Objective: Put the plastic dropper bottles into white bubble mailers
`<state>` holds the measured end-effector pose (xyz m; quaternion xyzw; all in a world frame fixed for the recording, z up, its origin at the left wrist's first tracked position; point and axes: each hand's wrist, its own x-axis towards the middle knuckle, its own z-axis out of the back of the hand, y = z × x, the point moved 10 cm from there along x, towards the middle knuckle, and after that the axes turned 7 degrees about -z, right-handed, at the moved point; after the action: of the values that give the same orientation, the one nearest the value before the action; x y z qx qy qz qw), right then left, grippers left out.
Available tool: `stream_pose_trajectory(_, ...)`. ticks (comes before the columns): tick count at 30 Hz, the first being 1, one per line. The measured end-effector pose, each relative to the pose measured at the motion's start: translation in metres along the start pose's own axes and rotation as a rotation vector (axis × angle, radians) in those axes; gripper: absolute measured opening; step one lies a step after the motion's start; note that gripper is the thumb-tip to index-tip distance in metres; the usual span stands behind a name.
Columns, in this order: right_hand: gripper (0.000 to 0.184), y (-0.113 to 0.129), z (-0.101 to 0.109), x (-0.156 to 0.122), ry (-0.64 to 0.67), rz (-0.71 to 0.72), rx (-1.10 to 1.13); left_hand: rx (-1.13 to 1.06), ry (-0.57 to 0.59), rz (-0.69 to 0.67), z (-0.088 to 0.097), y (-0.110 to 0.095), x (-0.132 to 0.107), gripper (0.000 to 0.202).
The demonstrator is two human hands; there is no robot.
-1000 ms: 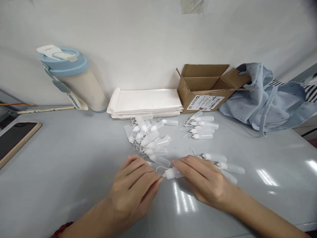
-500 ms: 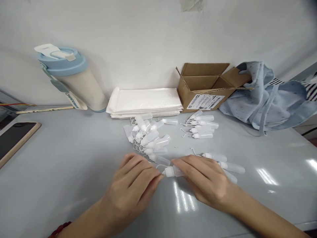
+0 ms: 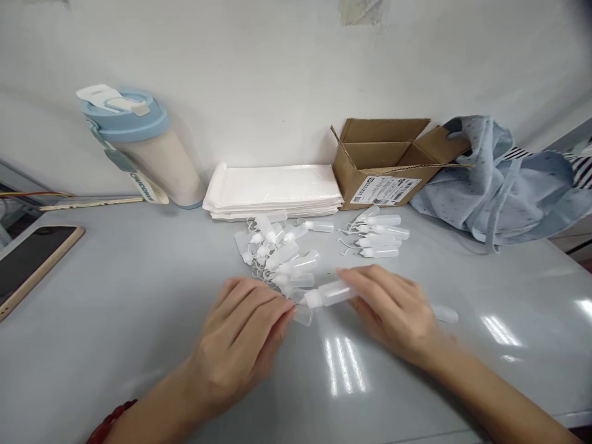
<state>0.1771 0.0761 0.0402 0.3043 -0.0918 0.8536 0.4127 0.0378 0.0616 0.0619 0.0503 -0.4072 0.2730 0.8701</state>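
Note:
A translucent dropper bottle [image 3: 335, 292] with a white cap is held above the table, tilted, its tip pointing left. My right hand [image 3: 393, 308] grips the bottle's base end between thumb and fingers. At the other end, my left hand [image 3: 245, 330] is closed in a pinch right at the narrow tip; its fingertips hide the small part they grip. Another small bottle [image 3: 303, 316] lies just under those fingertips. Beyond my hands is a loose pile of similar bottles [image 3: 291, 265] with thin looped straps. A smaller row of bottles [image 3: 382, 240] lies to the right.
Along the wall stand a blue-lidded tumbler [image 3: 152, 154], a stack of white packets [image 3: 272, 185], an open cardboard box [image 3: 383, 185] and a blue cloth bag [image 3: 490, 191]. A phone [image 3: 41, 259] lies at left. One bottle [image 3: 444, 313] shows behind my right wrist.
The held bottle has risen at its base end and now tilts, with more of its body showing. My right hand moved up and slightly right. The view shifted a little.

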Motion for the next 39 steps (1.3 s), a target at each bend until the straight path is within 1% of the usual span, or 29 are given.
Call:
stream_pose_trajectory(2, 0.021, -0.021, 0.002, 0.002, -0.046, -0.091, -0.128, 0.089, -0.031, -0.021, 0.009, 0.002, 0.002, 0.012)
stream_pose_trajectory(3, 0.02, -0.034, 0.001, 0.002, -0.035, -0.156, -0.201, 0.136, -0.047, -0.014, 0.013, 0.006, 0.002, 0.011)
stream_pose_trajectory(6, 0.019, -0.07, -0.01, 0.001, 0.092, -0.322, -0.382, 0.273, -0.102, 0.041, 0.021, 0.02, -0.002, 0.012)
stream_pose_trajectory(9, 0.02, -0.088, -0.017, -0.003, 0.165, -0.382, -0.443, 0.323, -0.101, 0.008, 0.013, 0.029, -0.008, 0.014)
stream_pose_trajectory(11, 0.02, -0.093, -0.02, -0.005, 0.194, -0.387, -0.445, 0.318, -0.058, -0.004, 0.004, 0.036, -0.012, 0.013)
stream_pose_trajectory(13, 0.019, -0.095, -0.024, -0.008, 0.231, -0.389, -0.437, 0.31, -0.013, 0.018, -0.003, 0.045, -0.015, 0.012)
stream_pose_trajectory(17, 0.017, -0.098, -0.029, -0.01, 0.29, -0.395, -0.392, 0.278, 0.036, 0.052, -0.009, 0.051, -0.016, 0.012)
stream_pose_trajectory(23, 0.016, -0.103, -0.031, -0.013, 0.349, -0.423, -0.338, 0.244, 0.03, 0.07, -0.008, 0.045, -0.015, 0.011)
stream_pose_trajectory(27, 0.017, -0.097, -0.034, -0.015, 0.382, -0.422, -0.279, 0.228, 0.019, 0.074, -0.007, 0.041, -0.013, 0.012)
stream_pose_trajectory(29, 0.016, -0.092, -0.033, -0.013, 0.365, -0.417, -0.23, 0.219, 0.019, 0.071, -0.006, 0.039, -0.011, 0.013)
stream_pose_trajectory(32, 0.018, -0.08, -0.022, -0.005, 0.287, -0.402, -0.14, 0.209, 0.013, 0.066, -0.003, 0.036, -0.009, 0.015)
stream_pose_trajectory(34, 0.019, -0.069, -0.01, 0.002, 0.2, -0.381, -0.008, 0.205, -0.002, 0.064, -0.001, 0.032, -0.008, 0.016)
stream_pose_trajectory(36, 0.018, -0.055, 0.003, 0.008, 0.118, -0.353, 0.195, 0.187, -0.001, 0.072, -0.001, 0.029, -0.007, 0.018)
stream_pose_trajectory(39, 0.02, -0.034, 0.009, 0.013, 0.12, -0.305, 0.41, 0.151, 0.014, 0.1, -0.004, 0.027, -0.006, 0.022)
